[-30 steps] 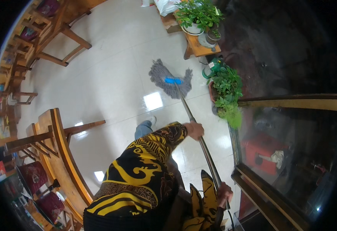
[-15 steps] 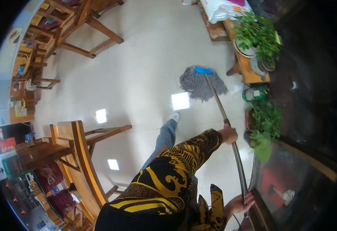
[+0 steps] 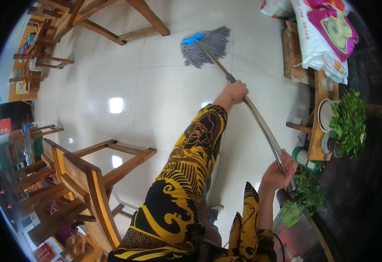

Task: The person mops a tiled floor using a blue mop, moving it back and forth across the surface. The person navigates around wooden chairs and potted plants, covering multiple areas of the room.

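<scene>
A mop with a grey string head [image 3: 210, 43] and a blue clamp [image 3: 194, 38] lies against the pale tiled floor [image 3: 173, 96] ahead of me. Its metal pole [image 3: 261, 121] slants back toward my lower right. My left hand [image 3: 235, 91] is wrapped round the pole just below a dark collar, the arm stretched forward in a black and yellow sleeve. Nearer to me, my right hand [image 3: 280, 171] holds the pole close to its top end, with the fingers curled about it.
Wooden tables and benches [image 3: 90, 187] line the left side, their legs reaching onto the floor. Along the right stand a low wooden bench [image 3: 320, 146] with a potted plant [image 3: 348, 122], a green container [image 3: 305, 159], stacked sacks [image 3: 317, 39] and a cardboard box [image 3: 293, 52].
The mop head has swept forward and left across the floor. Both hands moved forward with the pole, keeping hold of it. The view has shifted, bringing more of the sacks in.
</scene>
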Demonstrator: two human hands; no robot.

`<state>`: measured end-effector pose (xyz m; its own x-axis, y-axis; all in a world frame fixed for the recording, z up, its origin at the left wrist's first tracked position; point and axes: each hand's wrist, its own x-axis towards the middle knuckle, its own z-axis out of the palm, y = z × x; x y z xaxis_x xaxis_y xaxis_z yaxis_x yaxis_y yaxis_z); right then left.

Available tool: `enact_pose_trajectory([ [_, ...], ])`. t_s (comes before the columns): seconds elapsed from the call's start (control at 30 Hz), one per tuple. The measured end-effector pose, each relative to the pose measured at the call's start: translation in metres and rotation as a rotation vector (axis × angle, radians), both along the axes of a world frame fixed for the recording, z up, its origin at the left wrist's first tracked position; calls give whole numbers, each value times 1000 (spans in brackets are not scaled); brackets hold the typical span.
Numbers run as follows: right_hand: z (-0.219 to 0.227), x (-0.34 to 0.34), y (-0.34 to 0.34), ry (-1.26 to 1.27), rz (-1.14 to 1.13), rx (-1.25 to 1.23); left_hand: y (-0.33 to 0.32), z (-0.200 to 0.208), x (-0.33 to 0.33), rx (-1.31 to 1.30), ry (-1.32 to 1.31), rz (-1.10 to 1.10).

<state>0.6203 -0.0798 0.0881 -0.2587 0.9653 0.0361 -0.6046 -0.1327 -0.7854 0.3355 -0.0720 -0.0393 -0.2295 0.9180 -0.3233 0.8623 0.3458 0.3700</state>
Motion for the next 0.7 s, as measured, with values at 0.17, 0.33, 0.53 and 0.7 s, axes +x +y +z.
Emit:
enact_pose_trajectory([
  [0.17,-4,-89,-6,-146,154,-77,-76,-6,-81,-56,38,206],
  [0.33,1,-108,-10,-123,408,-132,-141,-1,-88,-123,10,320],
  [0.53,33,-30,-45,-100,555,-186,-222,-7,-6,-175,-113,240],
  [0.7,85,115,-72,-240,542,-117,-240,47,143,-111,-194,205],
])
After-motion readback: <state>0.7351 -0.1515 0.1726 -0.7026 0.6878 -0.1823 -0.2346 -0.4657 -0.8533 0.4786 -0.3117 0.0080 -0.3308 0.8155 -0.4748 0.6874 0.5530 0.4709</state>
